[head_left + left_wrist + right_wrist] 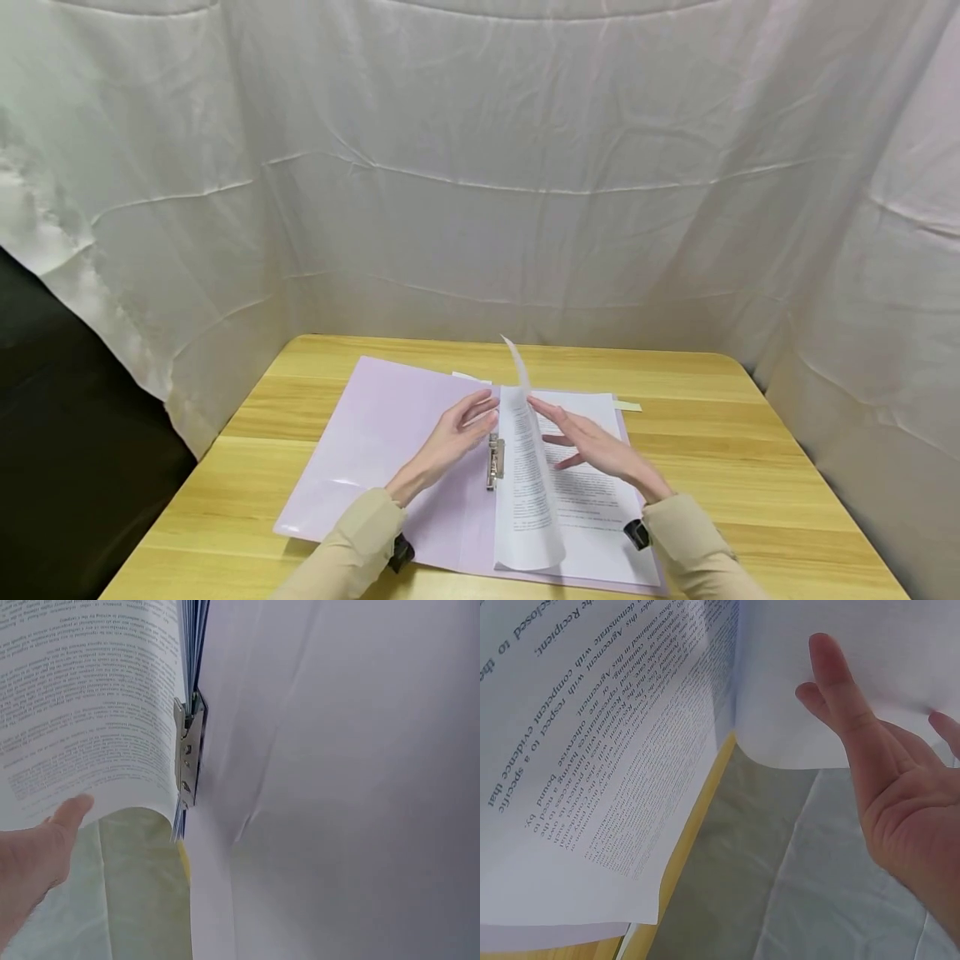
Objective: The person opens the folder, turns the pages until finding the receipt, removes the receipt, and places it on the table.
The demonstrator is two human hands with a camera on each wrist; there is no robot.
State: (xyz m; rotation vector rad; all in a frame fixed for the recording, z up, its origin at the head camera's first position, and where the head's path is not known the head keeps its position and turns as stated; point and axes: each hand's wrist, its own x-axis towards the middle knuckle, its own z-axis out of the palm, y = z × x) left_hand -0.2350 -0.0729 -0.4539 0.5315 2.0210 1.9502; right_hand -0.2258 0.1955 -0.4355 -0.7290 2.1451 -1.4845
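Note:
A pale purple ring binder or folder (390, 433) lies spread on the table, its metal clip (495, 461) near the spine holding printed paper (600, 508). One sheet (528, 475) stands up in a curve above the stack. My right hand (600, 450) is at this sheet's right side, fingers mostly extended, a fingertip touching its blank back (780, 697). Left of the sheet, my left hand (453, 429) hovers above the clip with fingers loosely bent and nothing held. In the left wrist view, a finger (71, 814) appears near the sheet's printed face (97, 742).
The wooden table (735, 467) extends on both sides of the folder. A pale yellow tab (627, 407) sticks out at the stack's right edge, and a white one (468, 377) at the top. Grey-white cloth (525, 250) hangs behind and at the sides.

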